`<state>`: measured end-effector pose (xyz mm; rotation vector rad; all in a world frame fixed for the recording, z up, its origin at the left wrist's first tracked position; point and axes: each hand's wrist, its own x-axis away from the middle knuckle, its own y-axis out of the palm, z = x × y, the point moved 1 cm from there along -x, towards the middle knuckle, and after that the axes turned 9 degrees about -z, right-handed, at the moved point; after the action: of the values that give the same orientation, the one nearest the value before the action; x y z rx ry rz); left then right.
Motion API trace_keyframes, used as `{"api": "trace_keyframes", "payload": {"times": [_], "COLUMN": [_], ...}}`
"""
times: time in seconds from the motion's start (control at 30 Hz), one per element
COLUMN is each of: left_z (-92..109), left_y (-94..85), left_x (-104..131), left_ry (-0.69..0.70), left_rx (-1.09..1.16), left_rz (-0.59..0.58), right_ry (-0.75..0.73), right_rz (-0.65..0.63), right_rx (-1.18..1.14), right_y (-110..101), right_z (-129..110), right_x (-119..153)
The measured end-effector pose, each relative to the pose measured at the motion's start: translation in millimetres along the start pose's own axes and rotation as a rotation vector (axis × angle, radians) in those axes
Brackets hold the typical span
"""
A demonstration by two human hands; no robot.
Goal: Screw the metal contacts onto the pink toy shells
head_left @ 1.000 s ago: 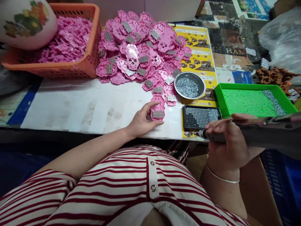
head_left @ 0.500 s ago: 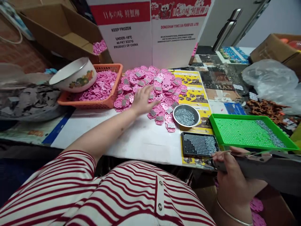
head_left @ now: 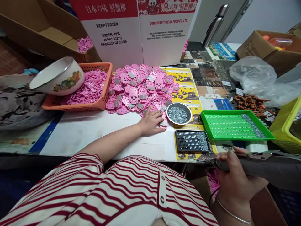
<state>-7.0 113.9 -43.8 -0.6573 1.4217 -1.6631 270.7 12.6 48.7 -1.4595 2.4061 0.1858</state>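
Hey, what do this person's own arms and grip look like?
The left arm is bare below a short white sleeve with dark red stripes. A thin silvery bangle circles the right wrist. Left grip and right grip are both gloveless.

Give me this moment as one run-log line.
left hand: over pink pieces, pile's near edge | right hand: holding dark handheld tool | small metal pieces: in round bowl, black tray, green tray

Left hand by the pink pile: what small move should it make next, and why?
Probably draw the pink part at its fingertips toward the body on the white sheet. The left hand is at the front of the pile, within reach of that part, while the right hand holds the dark tool.
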Motion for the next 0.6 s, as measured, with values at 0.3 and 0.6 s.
{"api": "trace_keyframes", "payload": {"times": [0.3,0.6], "left_z": [-19,-62], "left_y": [-4.6,-7.6], "left_x": [37,36], "left_ry": [0.119,0.03], "left_rx": [-0.092,-0.157], "left_rz": [0.068,0.205], "right_ry": [-0.003,-0.002], "right_rz": [-0.024,0.044], "right_rx": [-0.002,0.034], "right_y": [-1,4], "right_z": [2,0], "right_x": [4,3]}}
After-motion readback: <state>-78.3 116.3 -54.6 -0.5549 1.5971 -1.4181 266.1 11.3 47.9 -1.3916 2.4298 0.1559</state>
